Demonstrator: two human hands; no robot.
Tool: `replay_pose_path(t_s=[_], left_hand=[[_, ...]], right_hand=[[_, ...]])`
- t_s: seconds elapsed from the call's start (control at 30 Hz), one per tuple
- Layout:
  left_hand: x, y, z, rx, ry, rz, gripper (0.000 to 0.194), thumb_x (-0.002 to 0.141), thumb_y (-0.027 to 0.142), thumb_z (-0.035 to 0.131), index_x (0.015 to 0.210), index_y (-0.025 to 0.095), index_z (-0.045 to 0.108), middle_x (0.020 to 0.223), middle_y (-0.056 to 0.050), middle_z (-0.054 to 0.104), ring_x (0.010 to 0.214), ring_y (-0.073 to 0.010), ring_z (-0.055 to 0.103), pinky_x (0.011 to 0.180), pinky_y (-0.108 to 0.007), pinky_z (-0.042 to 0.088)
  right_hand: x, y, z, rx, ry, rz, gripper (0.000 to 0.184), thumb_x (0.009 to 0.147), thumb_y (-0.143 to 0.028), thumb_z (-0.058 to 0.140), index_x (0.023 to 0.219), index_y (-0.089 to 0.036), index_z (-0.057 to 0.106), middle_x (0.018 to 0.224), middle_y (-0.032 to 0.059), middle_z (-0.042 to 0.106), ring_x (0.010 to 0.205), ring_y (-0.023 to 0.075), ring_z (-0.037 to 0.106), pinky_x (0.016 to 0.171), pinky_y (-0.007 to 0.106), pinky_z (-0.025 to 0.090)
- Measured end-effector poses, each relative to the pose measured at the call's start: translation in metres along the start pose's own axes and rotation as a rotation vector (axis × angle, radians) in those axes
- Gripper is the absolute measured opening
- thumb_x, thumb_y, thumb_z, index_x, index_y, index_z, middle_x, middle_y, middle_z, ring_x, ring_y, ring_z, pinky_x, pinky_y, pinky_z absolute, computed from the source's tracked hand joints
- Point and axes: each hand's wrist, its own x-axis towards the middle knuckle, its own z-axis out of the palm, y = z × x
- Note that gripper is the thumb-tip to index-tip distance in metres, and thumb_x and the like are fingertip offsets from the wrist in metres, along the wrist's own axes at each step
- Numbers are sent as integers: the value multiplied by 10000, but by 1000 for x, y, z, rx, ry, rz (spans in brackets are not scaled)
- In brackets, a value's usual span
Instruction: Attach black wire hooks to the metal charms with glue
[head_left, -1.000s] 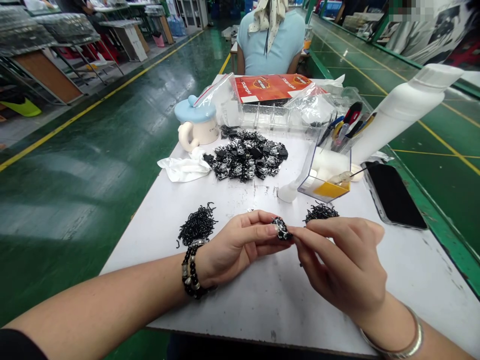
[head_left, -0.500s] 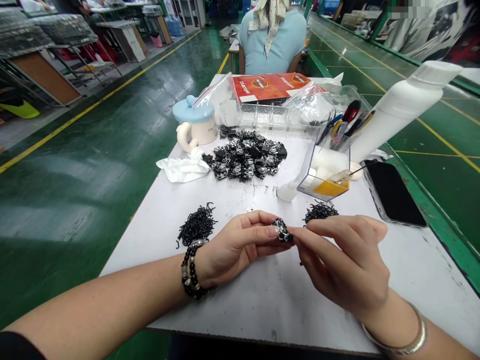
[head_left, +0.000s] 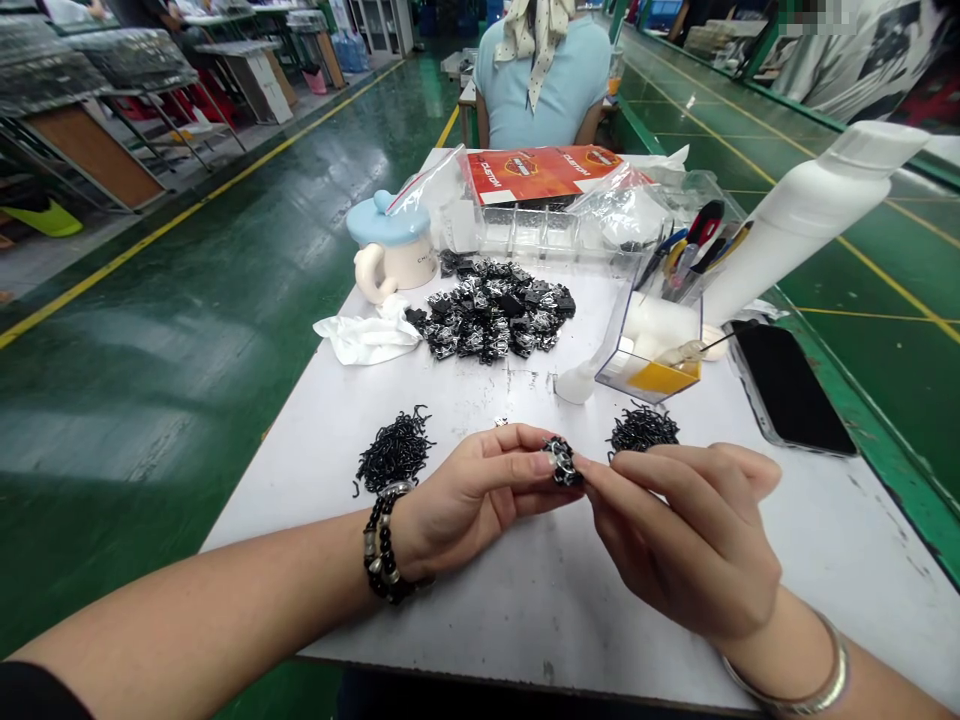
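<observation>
Between thumb and fingers, my left hand (head_left: 469, 490) pinches a small black part with white or silver markings (head_left: 562, 463). My right hand (head_left: 690, 540) touches the part's right edge with its closed fingertips; whatever they grip is hidden. Beside my left wrist lies a pile of short, bent black pieces (head_left: 394, 452). A similar heap of black pieces (head_left: 641, 430) sits just beyond my right fingers, partly covered by them. Farther back on the white table (head_left: 517, 610) spreads a large pile of black-and-silver parts (head_left: 495, 312), similar in look to the held one.
A blue-lidded mug (head_left: 397, 262) and crumpled tissue (head_left: 367, 335) stand back left. On the right are a clear pen holder (head_left: 649, 375), a tilted white bottle (head_left: 806, 225) and a phone (head_left: 791, 385). Behind lie a clear tray (head_left: 532, 232) and red card (head_left: 540, 172). A person (head_left: 544, 85) sits ahead.
My right hand has shifted very slightly, its fingertips still at the part. A tiny dark bit seen under the right fingers earlier no longer shows. My left hand has hardly moved.
</observation>
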Motion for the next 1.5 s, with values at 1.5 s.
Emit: replay_pose_path(t_s=[1.5], left_hand=[[-5,14,-9,1721,-257,1326,240,689,49,587,915,130,590,676,-49,646,601,-146,603,555,-276,530]], right_hand=[[4,16,4,990,-567,683,101,883,-387,550,927,-314,603,949,-12,496,935,151,467,855,326,343]])
